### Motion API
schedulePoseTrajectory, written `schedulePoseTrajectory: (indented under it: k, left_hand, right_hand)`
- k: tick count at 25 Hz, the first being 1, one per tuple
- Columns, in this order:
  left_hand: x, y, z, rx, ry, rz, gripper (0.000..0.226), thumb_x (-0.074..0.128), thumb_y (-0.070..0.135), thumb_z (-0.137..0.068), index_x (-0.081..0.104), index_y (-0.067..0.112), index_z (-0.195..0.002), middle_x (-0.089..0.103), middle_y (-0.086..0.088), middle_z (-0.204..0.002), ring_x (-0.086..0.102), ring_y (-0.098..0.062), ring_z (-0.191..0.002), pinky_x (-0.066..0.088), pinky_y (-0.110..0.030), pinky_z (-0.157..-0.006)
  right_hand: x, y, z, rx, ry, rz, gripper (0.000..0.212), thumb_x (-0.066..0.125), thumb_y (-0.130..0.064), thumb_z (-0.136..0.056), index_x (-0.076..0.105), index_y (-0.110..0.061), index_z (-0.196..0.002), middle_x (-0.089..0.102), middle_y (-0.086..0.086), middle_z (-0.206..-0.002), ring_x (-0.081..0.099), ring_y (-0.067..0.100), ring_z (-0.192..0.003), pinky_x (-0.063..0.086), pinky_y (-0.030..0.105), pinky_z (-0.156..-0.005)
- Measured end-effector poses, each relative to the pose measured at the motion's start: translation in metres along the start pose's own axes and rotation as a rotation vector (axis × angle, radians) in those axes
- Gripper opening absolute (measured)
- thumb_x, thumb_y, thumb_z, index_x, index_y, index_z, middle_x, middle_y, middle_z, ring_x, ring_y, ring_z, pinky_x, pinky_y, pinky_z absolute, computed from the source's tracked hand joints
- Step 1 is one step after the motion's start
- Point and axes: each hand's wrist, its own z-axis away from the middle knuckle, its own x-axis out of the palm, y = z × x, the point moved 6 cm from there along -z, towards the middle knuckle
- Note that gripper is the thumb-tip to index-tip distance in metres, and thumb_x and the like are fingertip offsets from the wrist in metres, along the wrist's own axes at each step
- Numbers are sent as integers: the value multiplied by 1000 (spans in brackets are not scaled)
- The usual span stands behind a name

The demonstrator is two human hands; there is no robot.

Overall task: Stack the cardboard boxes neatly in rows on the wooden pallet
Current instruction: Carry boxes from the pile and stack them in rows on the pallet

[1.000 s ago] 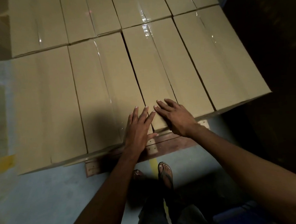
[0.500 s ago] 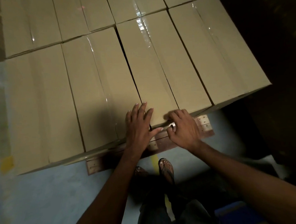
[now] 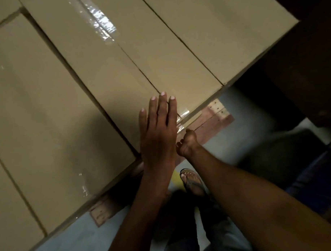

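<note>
Squaring tan cardboard box, apparently: left hand flat atop, right hand curled at front, grip unclear; next needs flush push.

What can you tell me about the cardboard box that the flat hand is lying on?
The cardboard box is long and brown, its top flaps meeting in a middle seam sealed with shiny clear tape, whose end wrinkles over the near edge. It lies flat on the wooden pallet, packed between neighbouring boxes. The left hand lies flat on its near end; the curled right hand is at its near face.
</note>
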Motion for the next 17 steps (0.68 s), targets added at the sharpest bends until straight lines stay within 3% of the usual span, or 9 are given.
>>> schedulePoseTrajectory:
  k: [2,3,6,8,10,15,17]
  left_hand:
    - [1,-5,0,19,62,-61,67,63,29,-102,30,17,-160,30,-8,-166,32,-29,-152,27,-49,-121]
    - [-1,-10,0,15,68,-49,66,61,33,-103,31,18,-160,32,-7,-166,34,-29,-151,28,-49,-120]
    - [-5,-18,0,10,55,32,66,65,35,-101,37,18,-158,35,-7,-164,36,-31,-150,32,-51,-118]
    - [-7,-19,1,23,62,42,65,67,33,-100,40,17,-157,38,-7,-163,37,-32,-149,35,-51,-116]
    - [-7,-21,-1,27,93,50,57,65,31,-102,45,18,-154,43,-4,-160,41,-31,-147,38,-49,-113]
    - [-11,-22,-2,46,148,85,45,63,28,-104,55,18,-147,52,-2,-153,49,-30,-141,44,-46,-106]
    - [-11,-22,-3,42,152,109,40,61,30,-105,61,18,-142,57,-2,-149,54,-29,-137,47,-44,-102]
  right_hand:
    - [12,0,-9,54,-43,-88,48,29,-40,-108,64,-13,-90,67,3,-58,62,17,-63,50,21,-58]
    - [15,1,-8,55,-67,-108,48,29,-41,-107,61,-16,-82,63,0,-51,61,15,-50,45,18,-47]
    - [3,5,-23,22,-29,-146,53,27,-44,-109,49,-14,-72,53,0,-40,55,15,-37,36,15,-36]
    - [9,2,-28,53,-81,-259,59,24,-48,-110,56,-8,-81,60,8,-44,62,20,-53,43,19,-39]
    - [26,-7,-33,46,-140,-372,66,24,-58,-107,66,-7,-100,73,12,-66,67,27,-70,53,27,-51]
    - [37,-18,-35,18,-150,-342,72,24,-64,-105,68,-8,-102,73,15,-69,72,30,-62,54,28,-44]
    - [43,-20,-35,10,-168,-290,76,25,-70,-102,70,-8,-104,74,14,-79,72,30,-69,55,29,-51]
